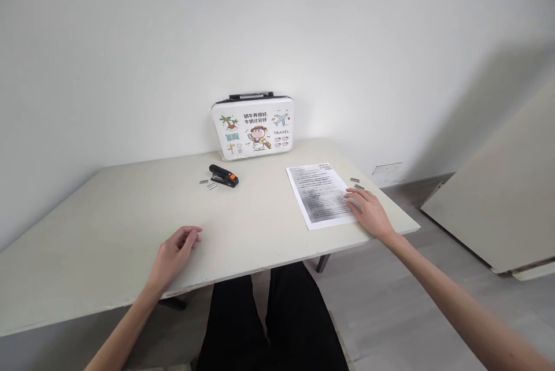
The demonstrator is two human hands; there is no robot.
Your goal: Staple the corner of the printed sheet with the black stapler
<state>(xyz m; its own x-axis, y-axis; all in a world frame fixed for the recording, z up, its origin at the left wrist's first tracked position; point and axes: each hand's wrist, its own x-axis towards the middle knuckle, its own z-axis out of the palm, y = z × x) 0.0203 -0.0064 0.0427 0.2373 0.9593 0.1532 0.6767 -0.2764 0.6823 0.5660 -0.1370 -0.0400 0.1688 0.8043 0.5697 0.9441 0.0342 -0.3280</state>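
My left hand (177,249) rests on the table near the front edge, its fingers curled in and the thumb against them, with nothing visible in it. Over the right edge of a printed sheet of paper (318,197) lies my right hand (368,212), fingers stretched out and apart. A black stapler (224,175) with an orange end lies further back, beyond my left hand. Beside it are small strips of staples (211,186). More staple strips (356,182) sit just past the fingertips of my right hand.
A white case (255,128) with cartoon prints and a black handle stands at the back against the wall (173,41). The pale table (108,232) ends at its front edge above my legs. A light-coloured cabinet (498,203) stands to the right on the grey floor.
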